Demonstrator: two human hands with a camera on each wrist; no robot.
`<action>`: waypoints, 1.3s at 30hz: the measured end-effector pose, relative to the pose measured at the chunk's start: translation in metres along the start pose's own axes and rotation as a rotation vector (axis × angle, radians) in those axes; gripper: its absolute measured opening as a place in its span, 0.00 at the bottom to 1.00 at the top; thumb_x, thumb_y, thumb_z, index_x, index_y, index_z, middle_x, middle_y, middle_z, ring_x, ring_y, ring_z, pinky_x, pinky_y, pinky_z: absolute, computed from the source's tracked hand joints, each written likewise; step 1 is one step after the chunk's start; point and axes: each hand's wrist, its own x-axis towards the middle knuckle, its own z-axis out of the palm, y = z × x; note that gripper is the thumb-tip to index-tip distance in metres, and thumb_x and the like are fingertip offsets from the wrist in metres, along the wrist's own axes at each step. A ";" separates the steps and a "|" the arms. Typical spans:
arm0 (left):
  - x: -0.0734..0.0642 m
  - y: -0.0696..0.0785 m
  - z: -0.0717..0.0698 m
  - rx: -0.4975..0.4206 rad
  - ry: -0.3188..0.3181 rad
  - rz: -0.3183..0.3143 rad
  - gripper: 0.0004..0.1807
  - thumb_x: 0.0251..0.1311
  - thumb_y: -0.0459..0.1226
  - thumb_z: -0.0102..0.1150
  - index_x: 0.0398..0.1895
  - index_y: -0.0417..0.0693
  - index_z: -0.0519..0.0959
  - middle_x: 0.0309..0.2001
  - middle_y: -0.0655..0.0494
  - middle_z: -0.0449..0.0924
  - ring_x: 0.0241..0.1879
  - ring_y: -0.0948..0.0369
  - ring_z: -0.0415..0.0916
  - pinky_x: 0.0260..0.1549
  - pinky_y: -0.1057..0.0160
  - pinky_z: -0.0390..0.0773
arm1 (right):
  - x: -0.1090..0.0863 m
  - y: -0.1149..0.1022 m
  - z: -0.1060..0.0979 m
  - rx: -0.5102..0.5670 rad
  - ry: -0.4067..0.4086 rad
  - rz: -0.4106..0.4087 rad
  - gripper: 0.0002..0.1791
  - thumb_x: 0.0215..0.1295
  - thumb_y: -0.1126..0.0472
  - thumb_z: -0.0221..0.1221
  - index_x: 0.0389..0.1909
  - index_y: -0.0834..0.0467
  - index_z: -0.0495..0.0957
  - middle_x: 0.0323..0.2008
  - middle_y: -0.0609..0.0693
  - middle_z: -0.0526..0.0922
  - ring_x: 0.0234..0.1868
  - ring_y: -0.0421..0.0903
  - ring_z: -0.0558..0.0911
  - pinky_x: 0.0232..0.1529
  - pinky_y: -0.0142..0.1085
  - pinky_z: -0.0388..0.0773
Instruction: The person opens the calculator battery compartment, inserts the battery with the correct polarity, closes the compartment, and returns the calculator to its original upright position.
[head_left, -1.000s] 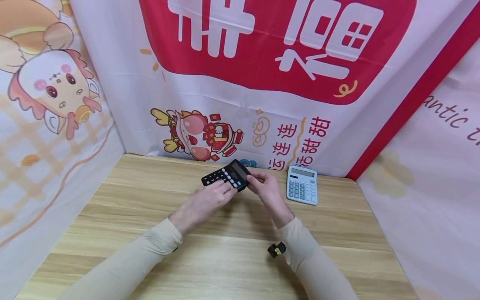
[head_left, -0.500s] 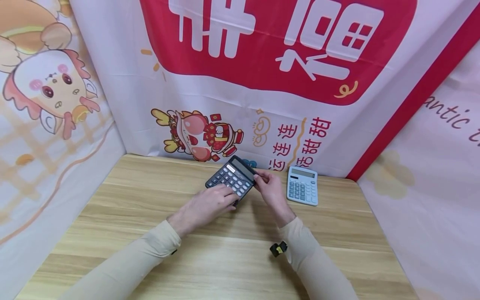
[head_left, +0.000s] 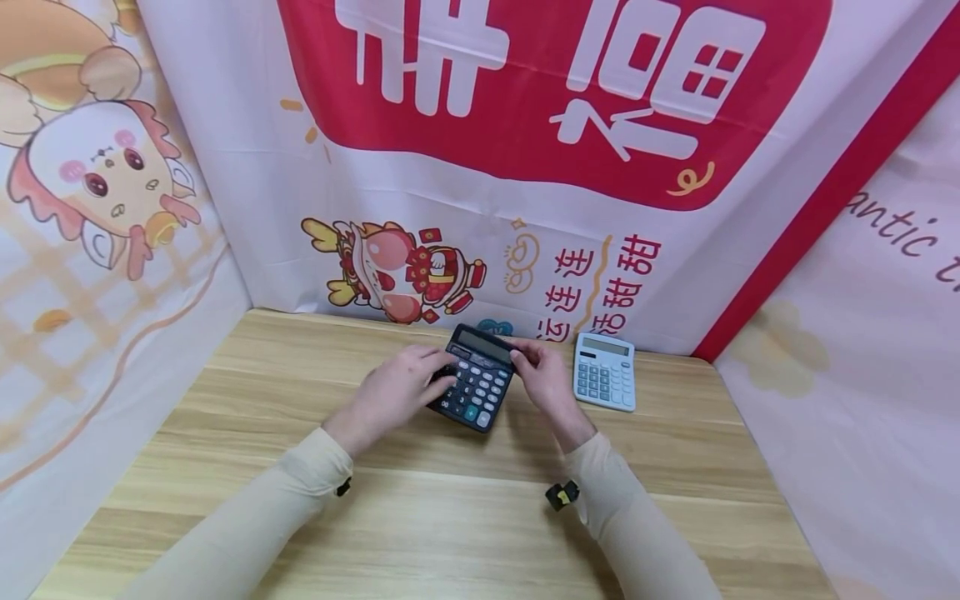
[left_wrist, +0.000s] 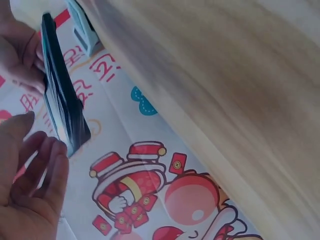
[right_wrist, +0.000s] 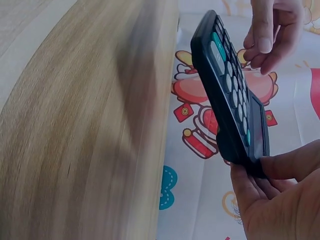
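A black calculator [head_left: 480,387] with a display at its far end is held up off the table, its keys toward the head camera. My right hand [head_left: 547,382] pinches its far right corner; in the right wrist view the thumb [right_wrist: 285,166] lies on the display side and the fingers behind. Beside the calculator's left edge is my left hand [head_left: 393,390], its fingers loosely bent and holding nothing. A gap separates that left hand [right_wrist: 277,35] from the calculator [right_wrist: 232,95] in the right wrist view. The left wrist view shows the calculator [left_wrist: 62,85] nearly edge-on.
A light blue calculator [head_left: 604,372] lies on the wooden table [head_left: 420,533] to the right of my right hand, near the back edge. Printed cloth [head_left: 480,183] hangs behind the table, with more cloth at both sides. A small black and yellow piece [head_left: 562,495] sits by the right cuff.
The black calculator has turned clockwise, its near end swinging toward me and its keys coming more into view. My left hand has let go and drawn slightly left. My right hand keeps its pinch.
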 end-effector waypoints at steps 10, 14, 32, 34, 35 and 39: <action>0.018 -0.020 -0.003 -0.094 0.075 -0.152 0.21 0.88 0.44 0.68 0.75 0.46 0.87 0.71 0.45 0.91 0.70 0.43 0.90 0.73 0.38 0.89 | -0.001 0.002 -0.001 -0.167 -0.053 -0.012 0.15 0.91 0.64 0.62 0.68 0.60 0.90 0.64 0.62 0.94 0.66 0.57 0.91 0.74 0.54 0.88; 0.026 -0.023 -0.001 -0.129 0.030 -0.185 0.21 0.90 0.45 0.65 0.75 0.47 0.87 0.72 0.44 0.91 0.70 0.44 0.90 0.73 0.40 0.89 | -0.001 0.004 0.002 -0.195 -0.083 -0.023 0.16 0.91 0.64 0.62 0.69 0.58 0.89 0.67 0.61 0.93 0.70 0.58 0.90 0.78 0.56 0.86; 0.063 -0.041 0.005 -0.279 -0.038 -0.222 0.14 0.89 0.41 0.65 0.64 0.45 0.93 0.58 0.45 0.97 0.47 0.54 0.89 0.49 0.51 0.91 | 0.014 0.014 -0.001 -0.123 -0.098 0.019 0.21 0.92 0.61 0.61 0.77 0.61 0.84 0.72 0.63 0.90 0.76 0.60 0.87 0.82 0.57 0.83; 0.068 -0.046 0.004 -0.271 -0.028 -0.235 0.14 0.90 0.41 0.65 0.64 0.45 0.92 0.54 0.45 0.97 0.41 0.55 0.86 0.43 0.56 0.87 | 0.016 0.015 -0.003 -0.133 -0.089 0.020 0.22 0.92 0.59 0.61 0.78 0.60 0.82 0.73 0.63 0.89 0.78 0.60 0.86 0.84 0.57 0.81; 0.070 -0.049 0.004 -0.263 -0.022 -0.241 0.14 0.90 0.41 0.64 0.65 0.45 0.92 0.54 0.45 0.97 0.38 0.56 0.84 0.41 0.57 0.84 | 0.016 0.015 -0.004 -0.138 -0.084 0.024 0.22 0.92 0.59 0.61 0.79 0.60 0.82 0.73 0.62 0.89 0.78 0.60 0.86 0.84 0.57 0.81; 0.081 -0.062 0.005 -0.250 -0.016 -0.271 0.15 0.91 0.41 0.63 0.67 0.45 0.91 0.58 0.43 0.96 0.41 0.55 0.85 0.45 0.54 0.86 | 0.015 0.016 -0.008 -0.169 -0.060 0.027 0.22 0.93 0.56 0.61 0.78 0.58 0.83 0.71 0.61 0.91 0.75 0.59 0.88 0.80 0.57 0.84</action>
